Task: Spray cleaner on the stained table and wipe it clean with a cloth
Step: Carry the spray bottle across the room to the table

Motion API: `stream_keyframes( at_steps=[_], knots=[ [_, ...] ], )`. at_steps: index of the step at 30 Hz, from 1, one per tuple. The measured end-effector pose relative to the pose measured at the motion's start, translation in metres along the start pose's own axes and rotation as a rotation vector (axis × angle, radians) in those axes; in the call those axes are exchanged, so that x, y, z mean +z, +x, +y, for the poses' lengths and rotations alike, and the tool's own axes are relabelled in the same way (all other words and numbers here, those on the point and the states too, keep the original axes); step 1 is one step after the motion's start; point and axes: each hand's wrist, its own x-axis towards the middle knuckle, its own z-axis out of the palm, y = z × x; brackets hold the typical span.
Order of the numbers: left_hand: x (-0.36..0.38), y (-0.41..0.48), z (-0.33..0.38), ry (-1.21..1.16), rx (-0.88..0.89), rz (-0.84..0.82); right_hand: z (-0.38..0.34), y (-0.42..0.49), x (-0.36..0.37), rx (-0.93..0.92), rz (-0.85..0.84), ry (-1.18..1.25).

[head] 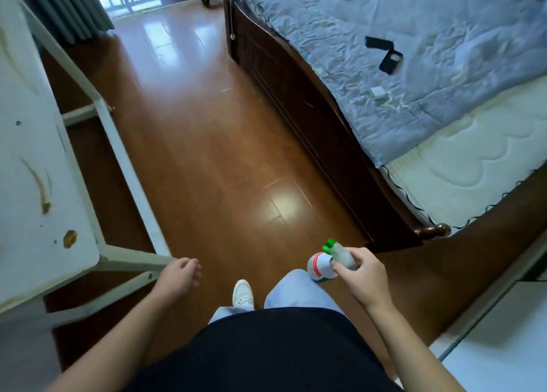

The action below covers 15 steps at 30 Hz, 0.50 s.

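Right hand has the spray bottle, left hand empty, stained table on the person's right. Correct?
Not quite: the head view shows the stained table on the person's left, not right. The rest holds: the right hand grips the spray bottle and the left hand holds nothing.

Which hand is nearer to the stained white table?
Left. The left hand hangs empty right beside the table, at its corner frame, fingers loosely curled. The right hand grips the spray bottle well off to the other side, nearer the bed.
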Motion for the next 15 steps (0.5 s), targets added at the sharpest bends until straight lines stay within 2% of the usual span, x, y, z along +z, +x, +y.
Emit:
stream_keyframes(
  at_steps=[3, 7, 12, 15],
  knots=[
    [-0.018, 0.033, 0.054, 0.012, 0.068, -0.006, -0.019, 0.050, -0.001, 0.014, -0.006, 0.020],
    [-0.034, 0.071, 0.090, -0.029, 0.045, 0.057, -0.049, 0.141, 0.010, -0.028, -0.076, -0.030],
    [-0.042, 0.088, 0.086, -0.168, -0.208, 0.153, -0.119, 0.247, 0.036, -0.223, -0.355, -0.168],
    [-0.038, 0.088, 0.078, -0.247, -0.333, 0.231, -0.165, 0.301, 0.059, -0.361, -0.467, -0.237]
  ],
)
